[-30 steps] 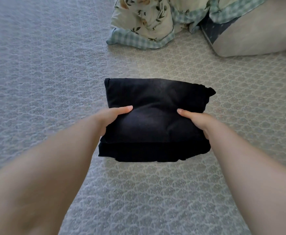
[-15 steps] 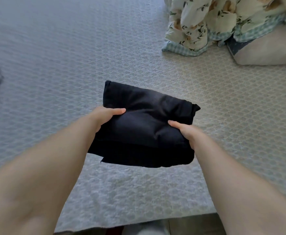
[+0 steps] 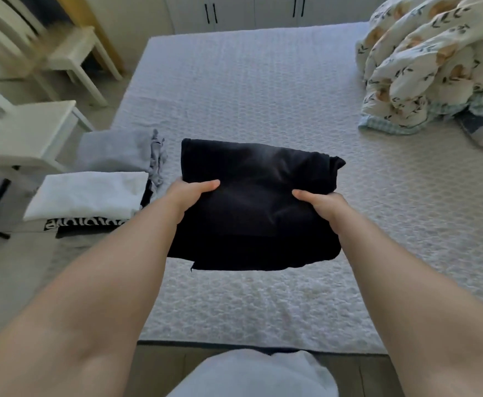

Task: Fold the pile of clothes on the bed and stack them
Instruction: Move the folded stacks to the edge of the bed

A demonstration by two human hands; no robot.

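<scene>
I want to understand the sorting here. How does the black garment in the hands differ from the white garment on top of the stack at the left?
The black garment is dark, while the white garment is pale. The black one is held above the bed by the left hand and right hand; the white one lies on a stack, untouched. The black one sags and bulges; the white one lies flat. Both are folded into rough rectangles.

my bed (image 3: 263, 90), pale textured cover | folded stack (image 3: 88, 196) by its left edge, white tee on top | grey garment (image 3: 122, 150) behind it | floral duvet (image 3: 432, 64) bunched far right
</scene>
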